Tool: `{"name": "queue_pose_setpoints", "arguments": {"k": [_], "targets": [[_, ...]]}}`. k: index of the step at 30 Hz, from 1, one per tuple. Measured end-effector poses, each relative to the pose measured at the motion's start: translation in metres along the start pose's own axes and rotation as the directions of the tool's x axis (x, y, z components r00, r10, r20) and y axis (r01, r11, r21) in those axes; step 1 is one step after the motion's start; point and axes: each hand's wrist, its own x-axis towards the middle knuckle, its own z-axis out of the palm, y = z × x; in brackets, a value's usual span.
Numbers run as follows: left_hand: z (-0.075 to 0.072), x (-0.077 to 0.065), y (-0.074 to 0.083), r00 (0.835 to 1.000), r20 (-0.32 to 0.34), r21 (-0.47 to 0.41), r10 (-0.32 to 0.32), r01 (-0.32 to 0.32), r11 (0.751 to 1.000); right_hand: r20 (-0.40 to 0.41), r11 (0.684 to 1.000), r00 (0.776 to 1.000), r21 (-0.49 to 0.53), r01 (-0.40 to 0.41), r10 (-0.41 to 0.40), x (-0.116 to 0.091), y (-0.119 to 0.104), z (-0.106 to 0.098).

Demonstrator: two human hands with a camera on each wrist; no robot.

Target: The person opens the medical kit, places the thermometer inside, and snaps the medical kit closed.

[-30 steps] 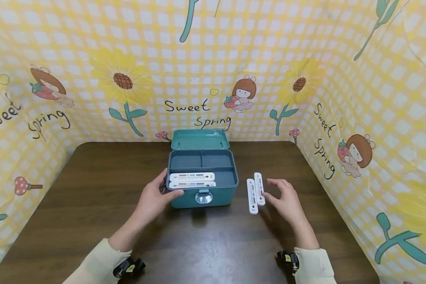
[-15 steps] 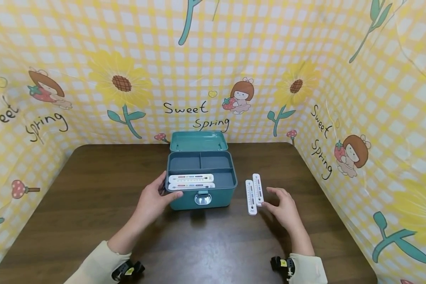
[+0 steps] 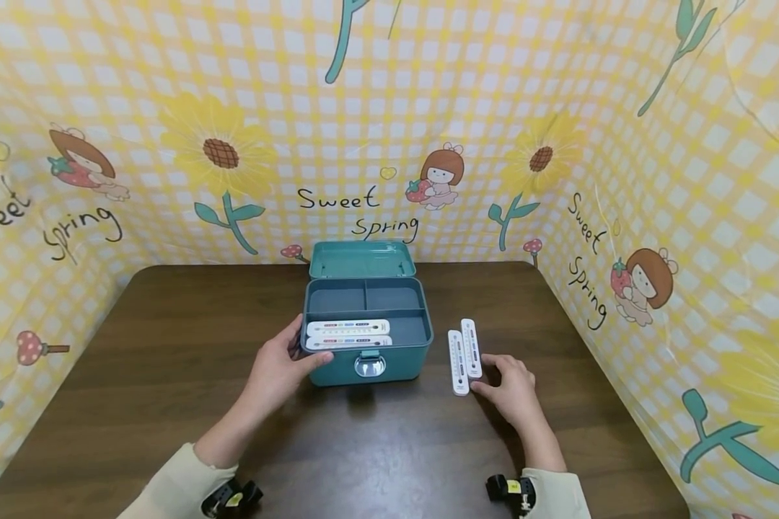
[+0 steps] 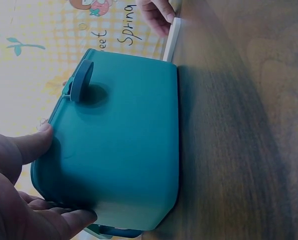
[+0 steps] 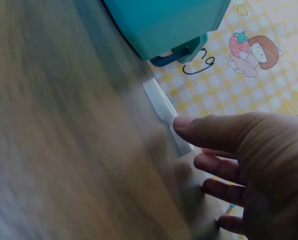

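Observation:
A teal storage box (image 3: pixel 402 362) stands with its lid raised on the table. My left hand (image 3: pixel 279 371) grips its front left corner, thumb on the front face and fingers along the side. Two white strip thermometers (image 3: pixel 349 327) with coloured marks lie crosswise in the box's front compartment. To the right of the box, two more white thermometers lie side by side, a left one (image 3: pixel 457 362) and a right one (image 3: pixel 470 347). My right hand (image 3: pixel 514 389) is beside the right one's near end, thumb and index finger spread apart right at its edge.
The box's two rear compartments (image 3: pixel 336 295) sit behind a divider, with the lid (image 3: pixel 362 259) tilted back behind them. A silver latch (image 3: pixel 370 366) is on the front. Patterned yellow cloth (image 3: pixel 266 144) surrounds the dark wooden table (image 3: pixel 201 317) at the back and sides.
My right hand has moved nearer to me and slightly left, down along the right thermometer to its near end. The left hand keeps its grip on the box; the thermometers stay put.

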Motion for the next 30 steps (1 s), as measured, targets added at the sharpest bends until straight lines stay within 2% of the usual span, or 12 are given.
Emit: {"name": "queue_pose_setpoints", "arguments": {"k": [6, 14, 30], "targets": [[0.004, -0.002, 0.000, 1.000, 0.000, -0.020, 0.002, -0.002, 1.000, -0.046, 0.999, 0.999, -0.050, -0.022, 0.020, -0.003, 0.000, 0.007], [0.007, -0.003, 0.000, 1.000, 0.004, -0.014, 0.004, -0.004, 1.000, -0.123, 0.989, 0.988, -0.098, -0.107, 0.094, -0.006, -0.004, 0.018], [0.001, -0.002, 0.003, 1.000, -0.004, -0.002, -0.002, 0.002, 1.000, -0.263, 0.980, 0.953, -0.088, -0.181, 0.152, 0.001, -0.013, 0.017]]}}
